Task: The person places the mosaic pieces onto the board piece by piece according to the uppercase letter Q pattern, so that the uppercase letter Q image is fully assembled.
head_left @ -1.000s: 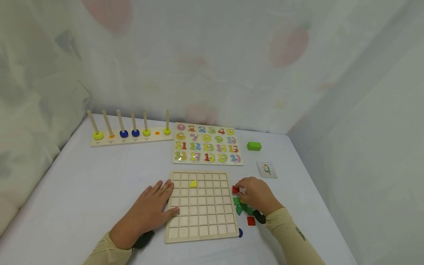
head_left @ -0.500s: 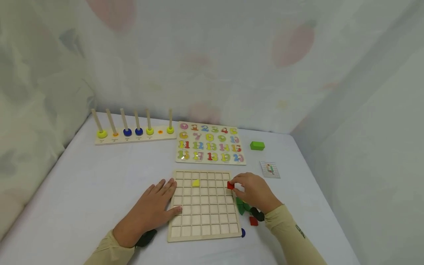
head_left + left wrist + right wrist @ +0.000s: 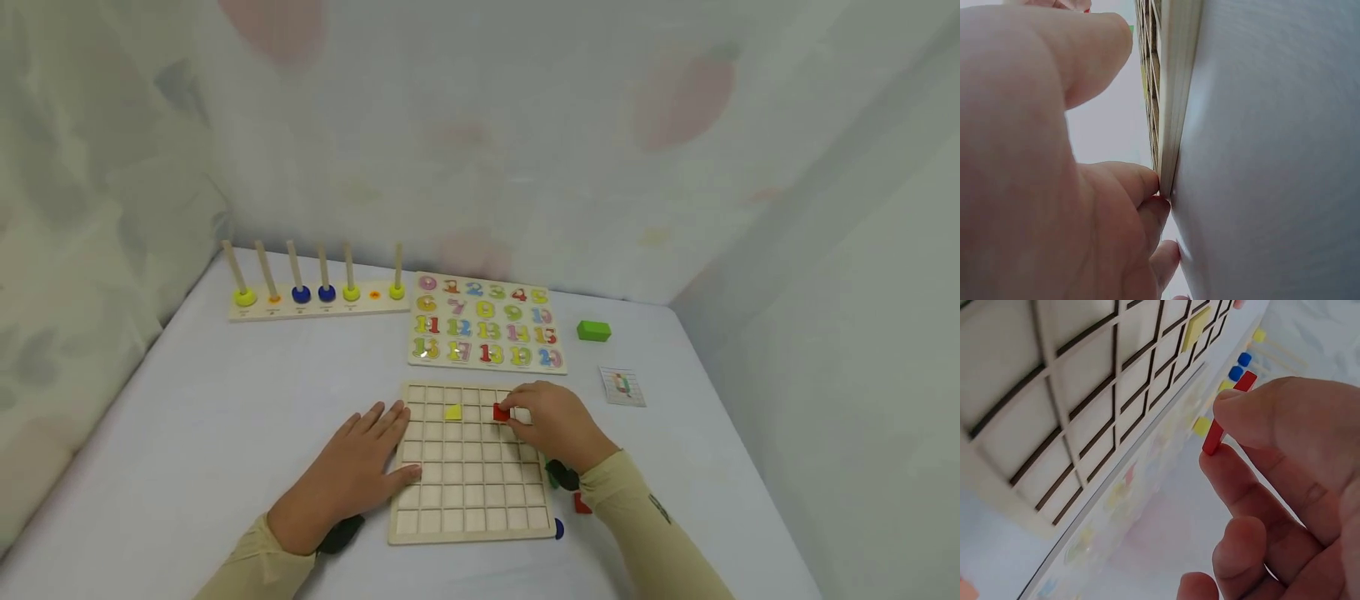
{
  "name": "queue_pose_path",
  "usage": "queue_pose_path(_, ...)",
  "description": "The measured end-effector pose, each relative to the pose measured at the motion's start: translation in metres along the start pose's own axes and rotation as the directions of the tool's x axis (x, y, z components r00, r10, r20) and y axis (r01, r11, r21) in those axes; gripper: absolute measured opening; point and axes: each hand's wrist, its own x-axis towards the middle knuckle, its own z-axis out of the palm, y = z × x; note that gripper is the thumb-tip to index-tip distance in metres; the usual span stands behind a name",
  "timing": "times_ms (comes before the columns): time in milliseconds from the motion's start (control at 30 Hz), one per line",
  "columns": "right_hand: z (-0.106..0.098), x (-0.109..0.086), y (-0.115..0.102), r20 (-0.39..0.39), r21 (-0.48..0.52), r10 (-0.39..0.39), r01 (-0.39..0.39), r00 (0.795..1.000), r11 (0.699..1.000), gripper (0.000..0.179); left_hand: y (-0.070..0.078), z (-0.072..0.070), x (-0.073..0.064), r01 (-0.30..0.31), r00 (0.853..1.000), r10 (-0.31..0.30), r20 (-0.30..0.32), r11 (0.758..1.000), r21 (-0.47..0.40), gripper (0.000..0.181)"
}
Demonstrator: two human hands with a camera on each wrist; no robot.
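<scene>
A wooden grid board (image 3: 462,475) lies flat on the white table. In the head view my left hand (image 3: 341,471) rests along its left edge with straight fingers, the thumb reaching over the rim. My right hand (image 3: 558,423) pinches a thin red square tile (image 3: 501,412) above the upper right cells. In the right wrist view the red tile (image 3: 1230,412) stands on edge between thumb and index finger, raised off the board. One yellow tile (image 3: 453,412) with a cut corner sits in a cell of the second row.
Green pieces (image 3: 553,475), a red tile (image 3: 582,503) and a blue piece (image 3: 559,528) lie right of the board. Behind it are a number puzzle (image 3: 487,323) and a peg stand (image 3: 318,307) with rings. A green block (image 3: 594,331) and a pattern card (image 3: 622,386) lie at right.
My right hand has carried the red tile from beside the board leftward over the upper right cells. The left hand stays at the left edge. The whole view has shifted slightly.
</scene>
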Motion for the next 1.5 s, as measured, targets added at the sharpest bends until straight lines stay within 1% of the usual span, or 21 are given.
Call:
queue_pose_path(267, 0.004, 0.019, -0.010, 0.040, 0.007, -0.016, 0.015, 0.999, 1.000, 0.019, -0.001, 0.000, 0.001, 0.004, 1.000, -0.004, 0.003, 1.000, 0.001, 0.090)
queue_pose_path(400, 0.008, 0.027, -0.014, 0.064, -0.001, -0.026, 0.026, 0.998, 1.000, 0.018, -0.001, -0.001, 0.000, 0.006, 1.000, -0.006, 0.017, 1.000, -0.007, 0.090)
queue_pose_path(500, 0.012, 0.031, -0.015, 0.063, -0.001, -0.040, 0.041, 0.997, 0.999, 0.018, 0.000, -0.003, 0.000, 0.010, 1.000, -0.009, 0.027, 1.000, -0.021, 0.089)
queue_pose_path(667, 0.020, 0.032, -0.012, 0.058, -0.008, -0.060, 0.061, 0.996, 0.998, 0.018, 0.003, -0.001, 0.003, 0.002, 1.000, -0.001, 0.028, 1.000, -0.023, 0.089)
queue_pose_path(833, 0.028, 0.036, -0.011, 0.071, 0.003, -0.072, 0.072, 0.995, 0.997, 0.012, 0.003, 0.000, 0.003, 0.005, 1.000, -0.005, 0.030, 1.000, -0.016, 0.089)
queue_pose_path(933, 0.032, 0.041, -0.013, 0.100, -0.005, -0.085, 0.086, 0.991, 0.996, 0.012, 0.002, 0.000, 0.002, 0.020, 0.999, -0.020, 0.033, 1.000, -0.004, 0.091)
queue_pose_path(1000, 0.032, 0.044, -0.016, 0.133, -0.008, -0.092, 0.094, 0.987, 0.996, 0.012, 0.000, 0.000, 0.002, 0.027, 0.999, -0.027, 0.032, 1.000, 0.002, 0.092)
queue_pose_path(1133, 0.027, 0.043, -0.022, 0.191, 0.027, -0.088, 0.085, 0.978, 0.996, 0.017, 0.000, -0.001, 0.001, 0.019, 1.000, -0.019, 0.013, 1.000, -0.002, 0.092)
queue_pose_path(1200, 0.023, 0.039, -0.024, 0.210, 0.045, -0.070, 0.062, 0.975, 0.997, 0.021, 0.000, -0.001, 0.000, 0.010, 1.000, -0.010, -0.003, 1.000, -0.005, 0.092)
queue_pose_path(1300, 0.020, 0.028, -0.024, 0.211, 0.040, -0.021, 0.013, 0.977, 0.999, 0.027, -0.001, 0.001, 0.000, -0.008, 1.000, 0.008, -0.018, 1.000, -0.013, 0.091)
queue_pose_path(1400, 0.011, 0.011, -0.021, 0.195, 0.055, 0.060, -0.072, 0.979, 0.996, 0.030, -0.001, 0.002, 0.001, -0.012, 1.000, 0.012, -0.012, 1.000, -0.010, 0.091)
queue_pose_path(1500, -0.004, -0.008, -0.008, 0.163, 0.102, 0.151, -0.168, 0.975, 0.980, 0.031, 0.000, 0.001, 0.002, -0.002, 1.000, 0.003, 0.006, 1.000, -0.002, 0.090)
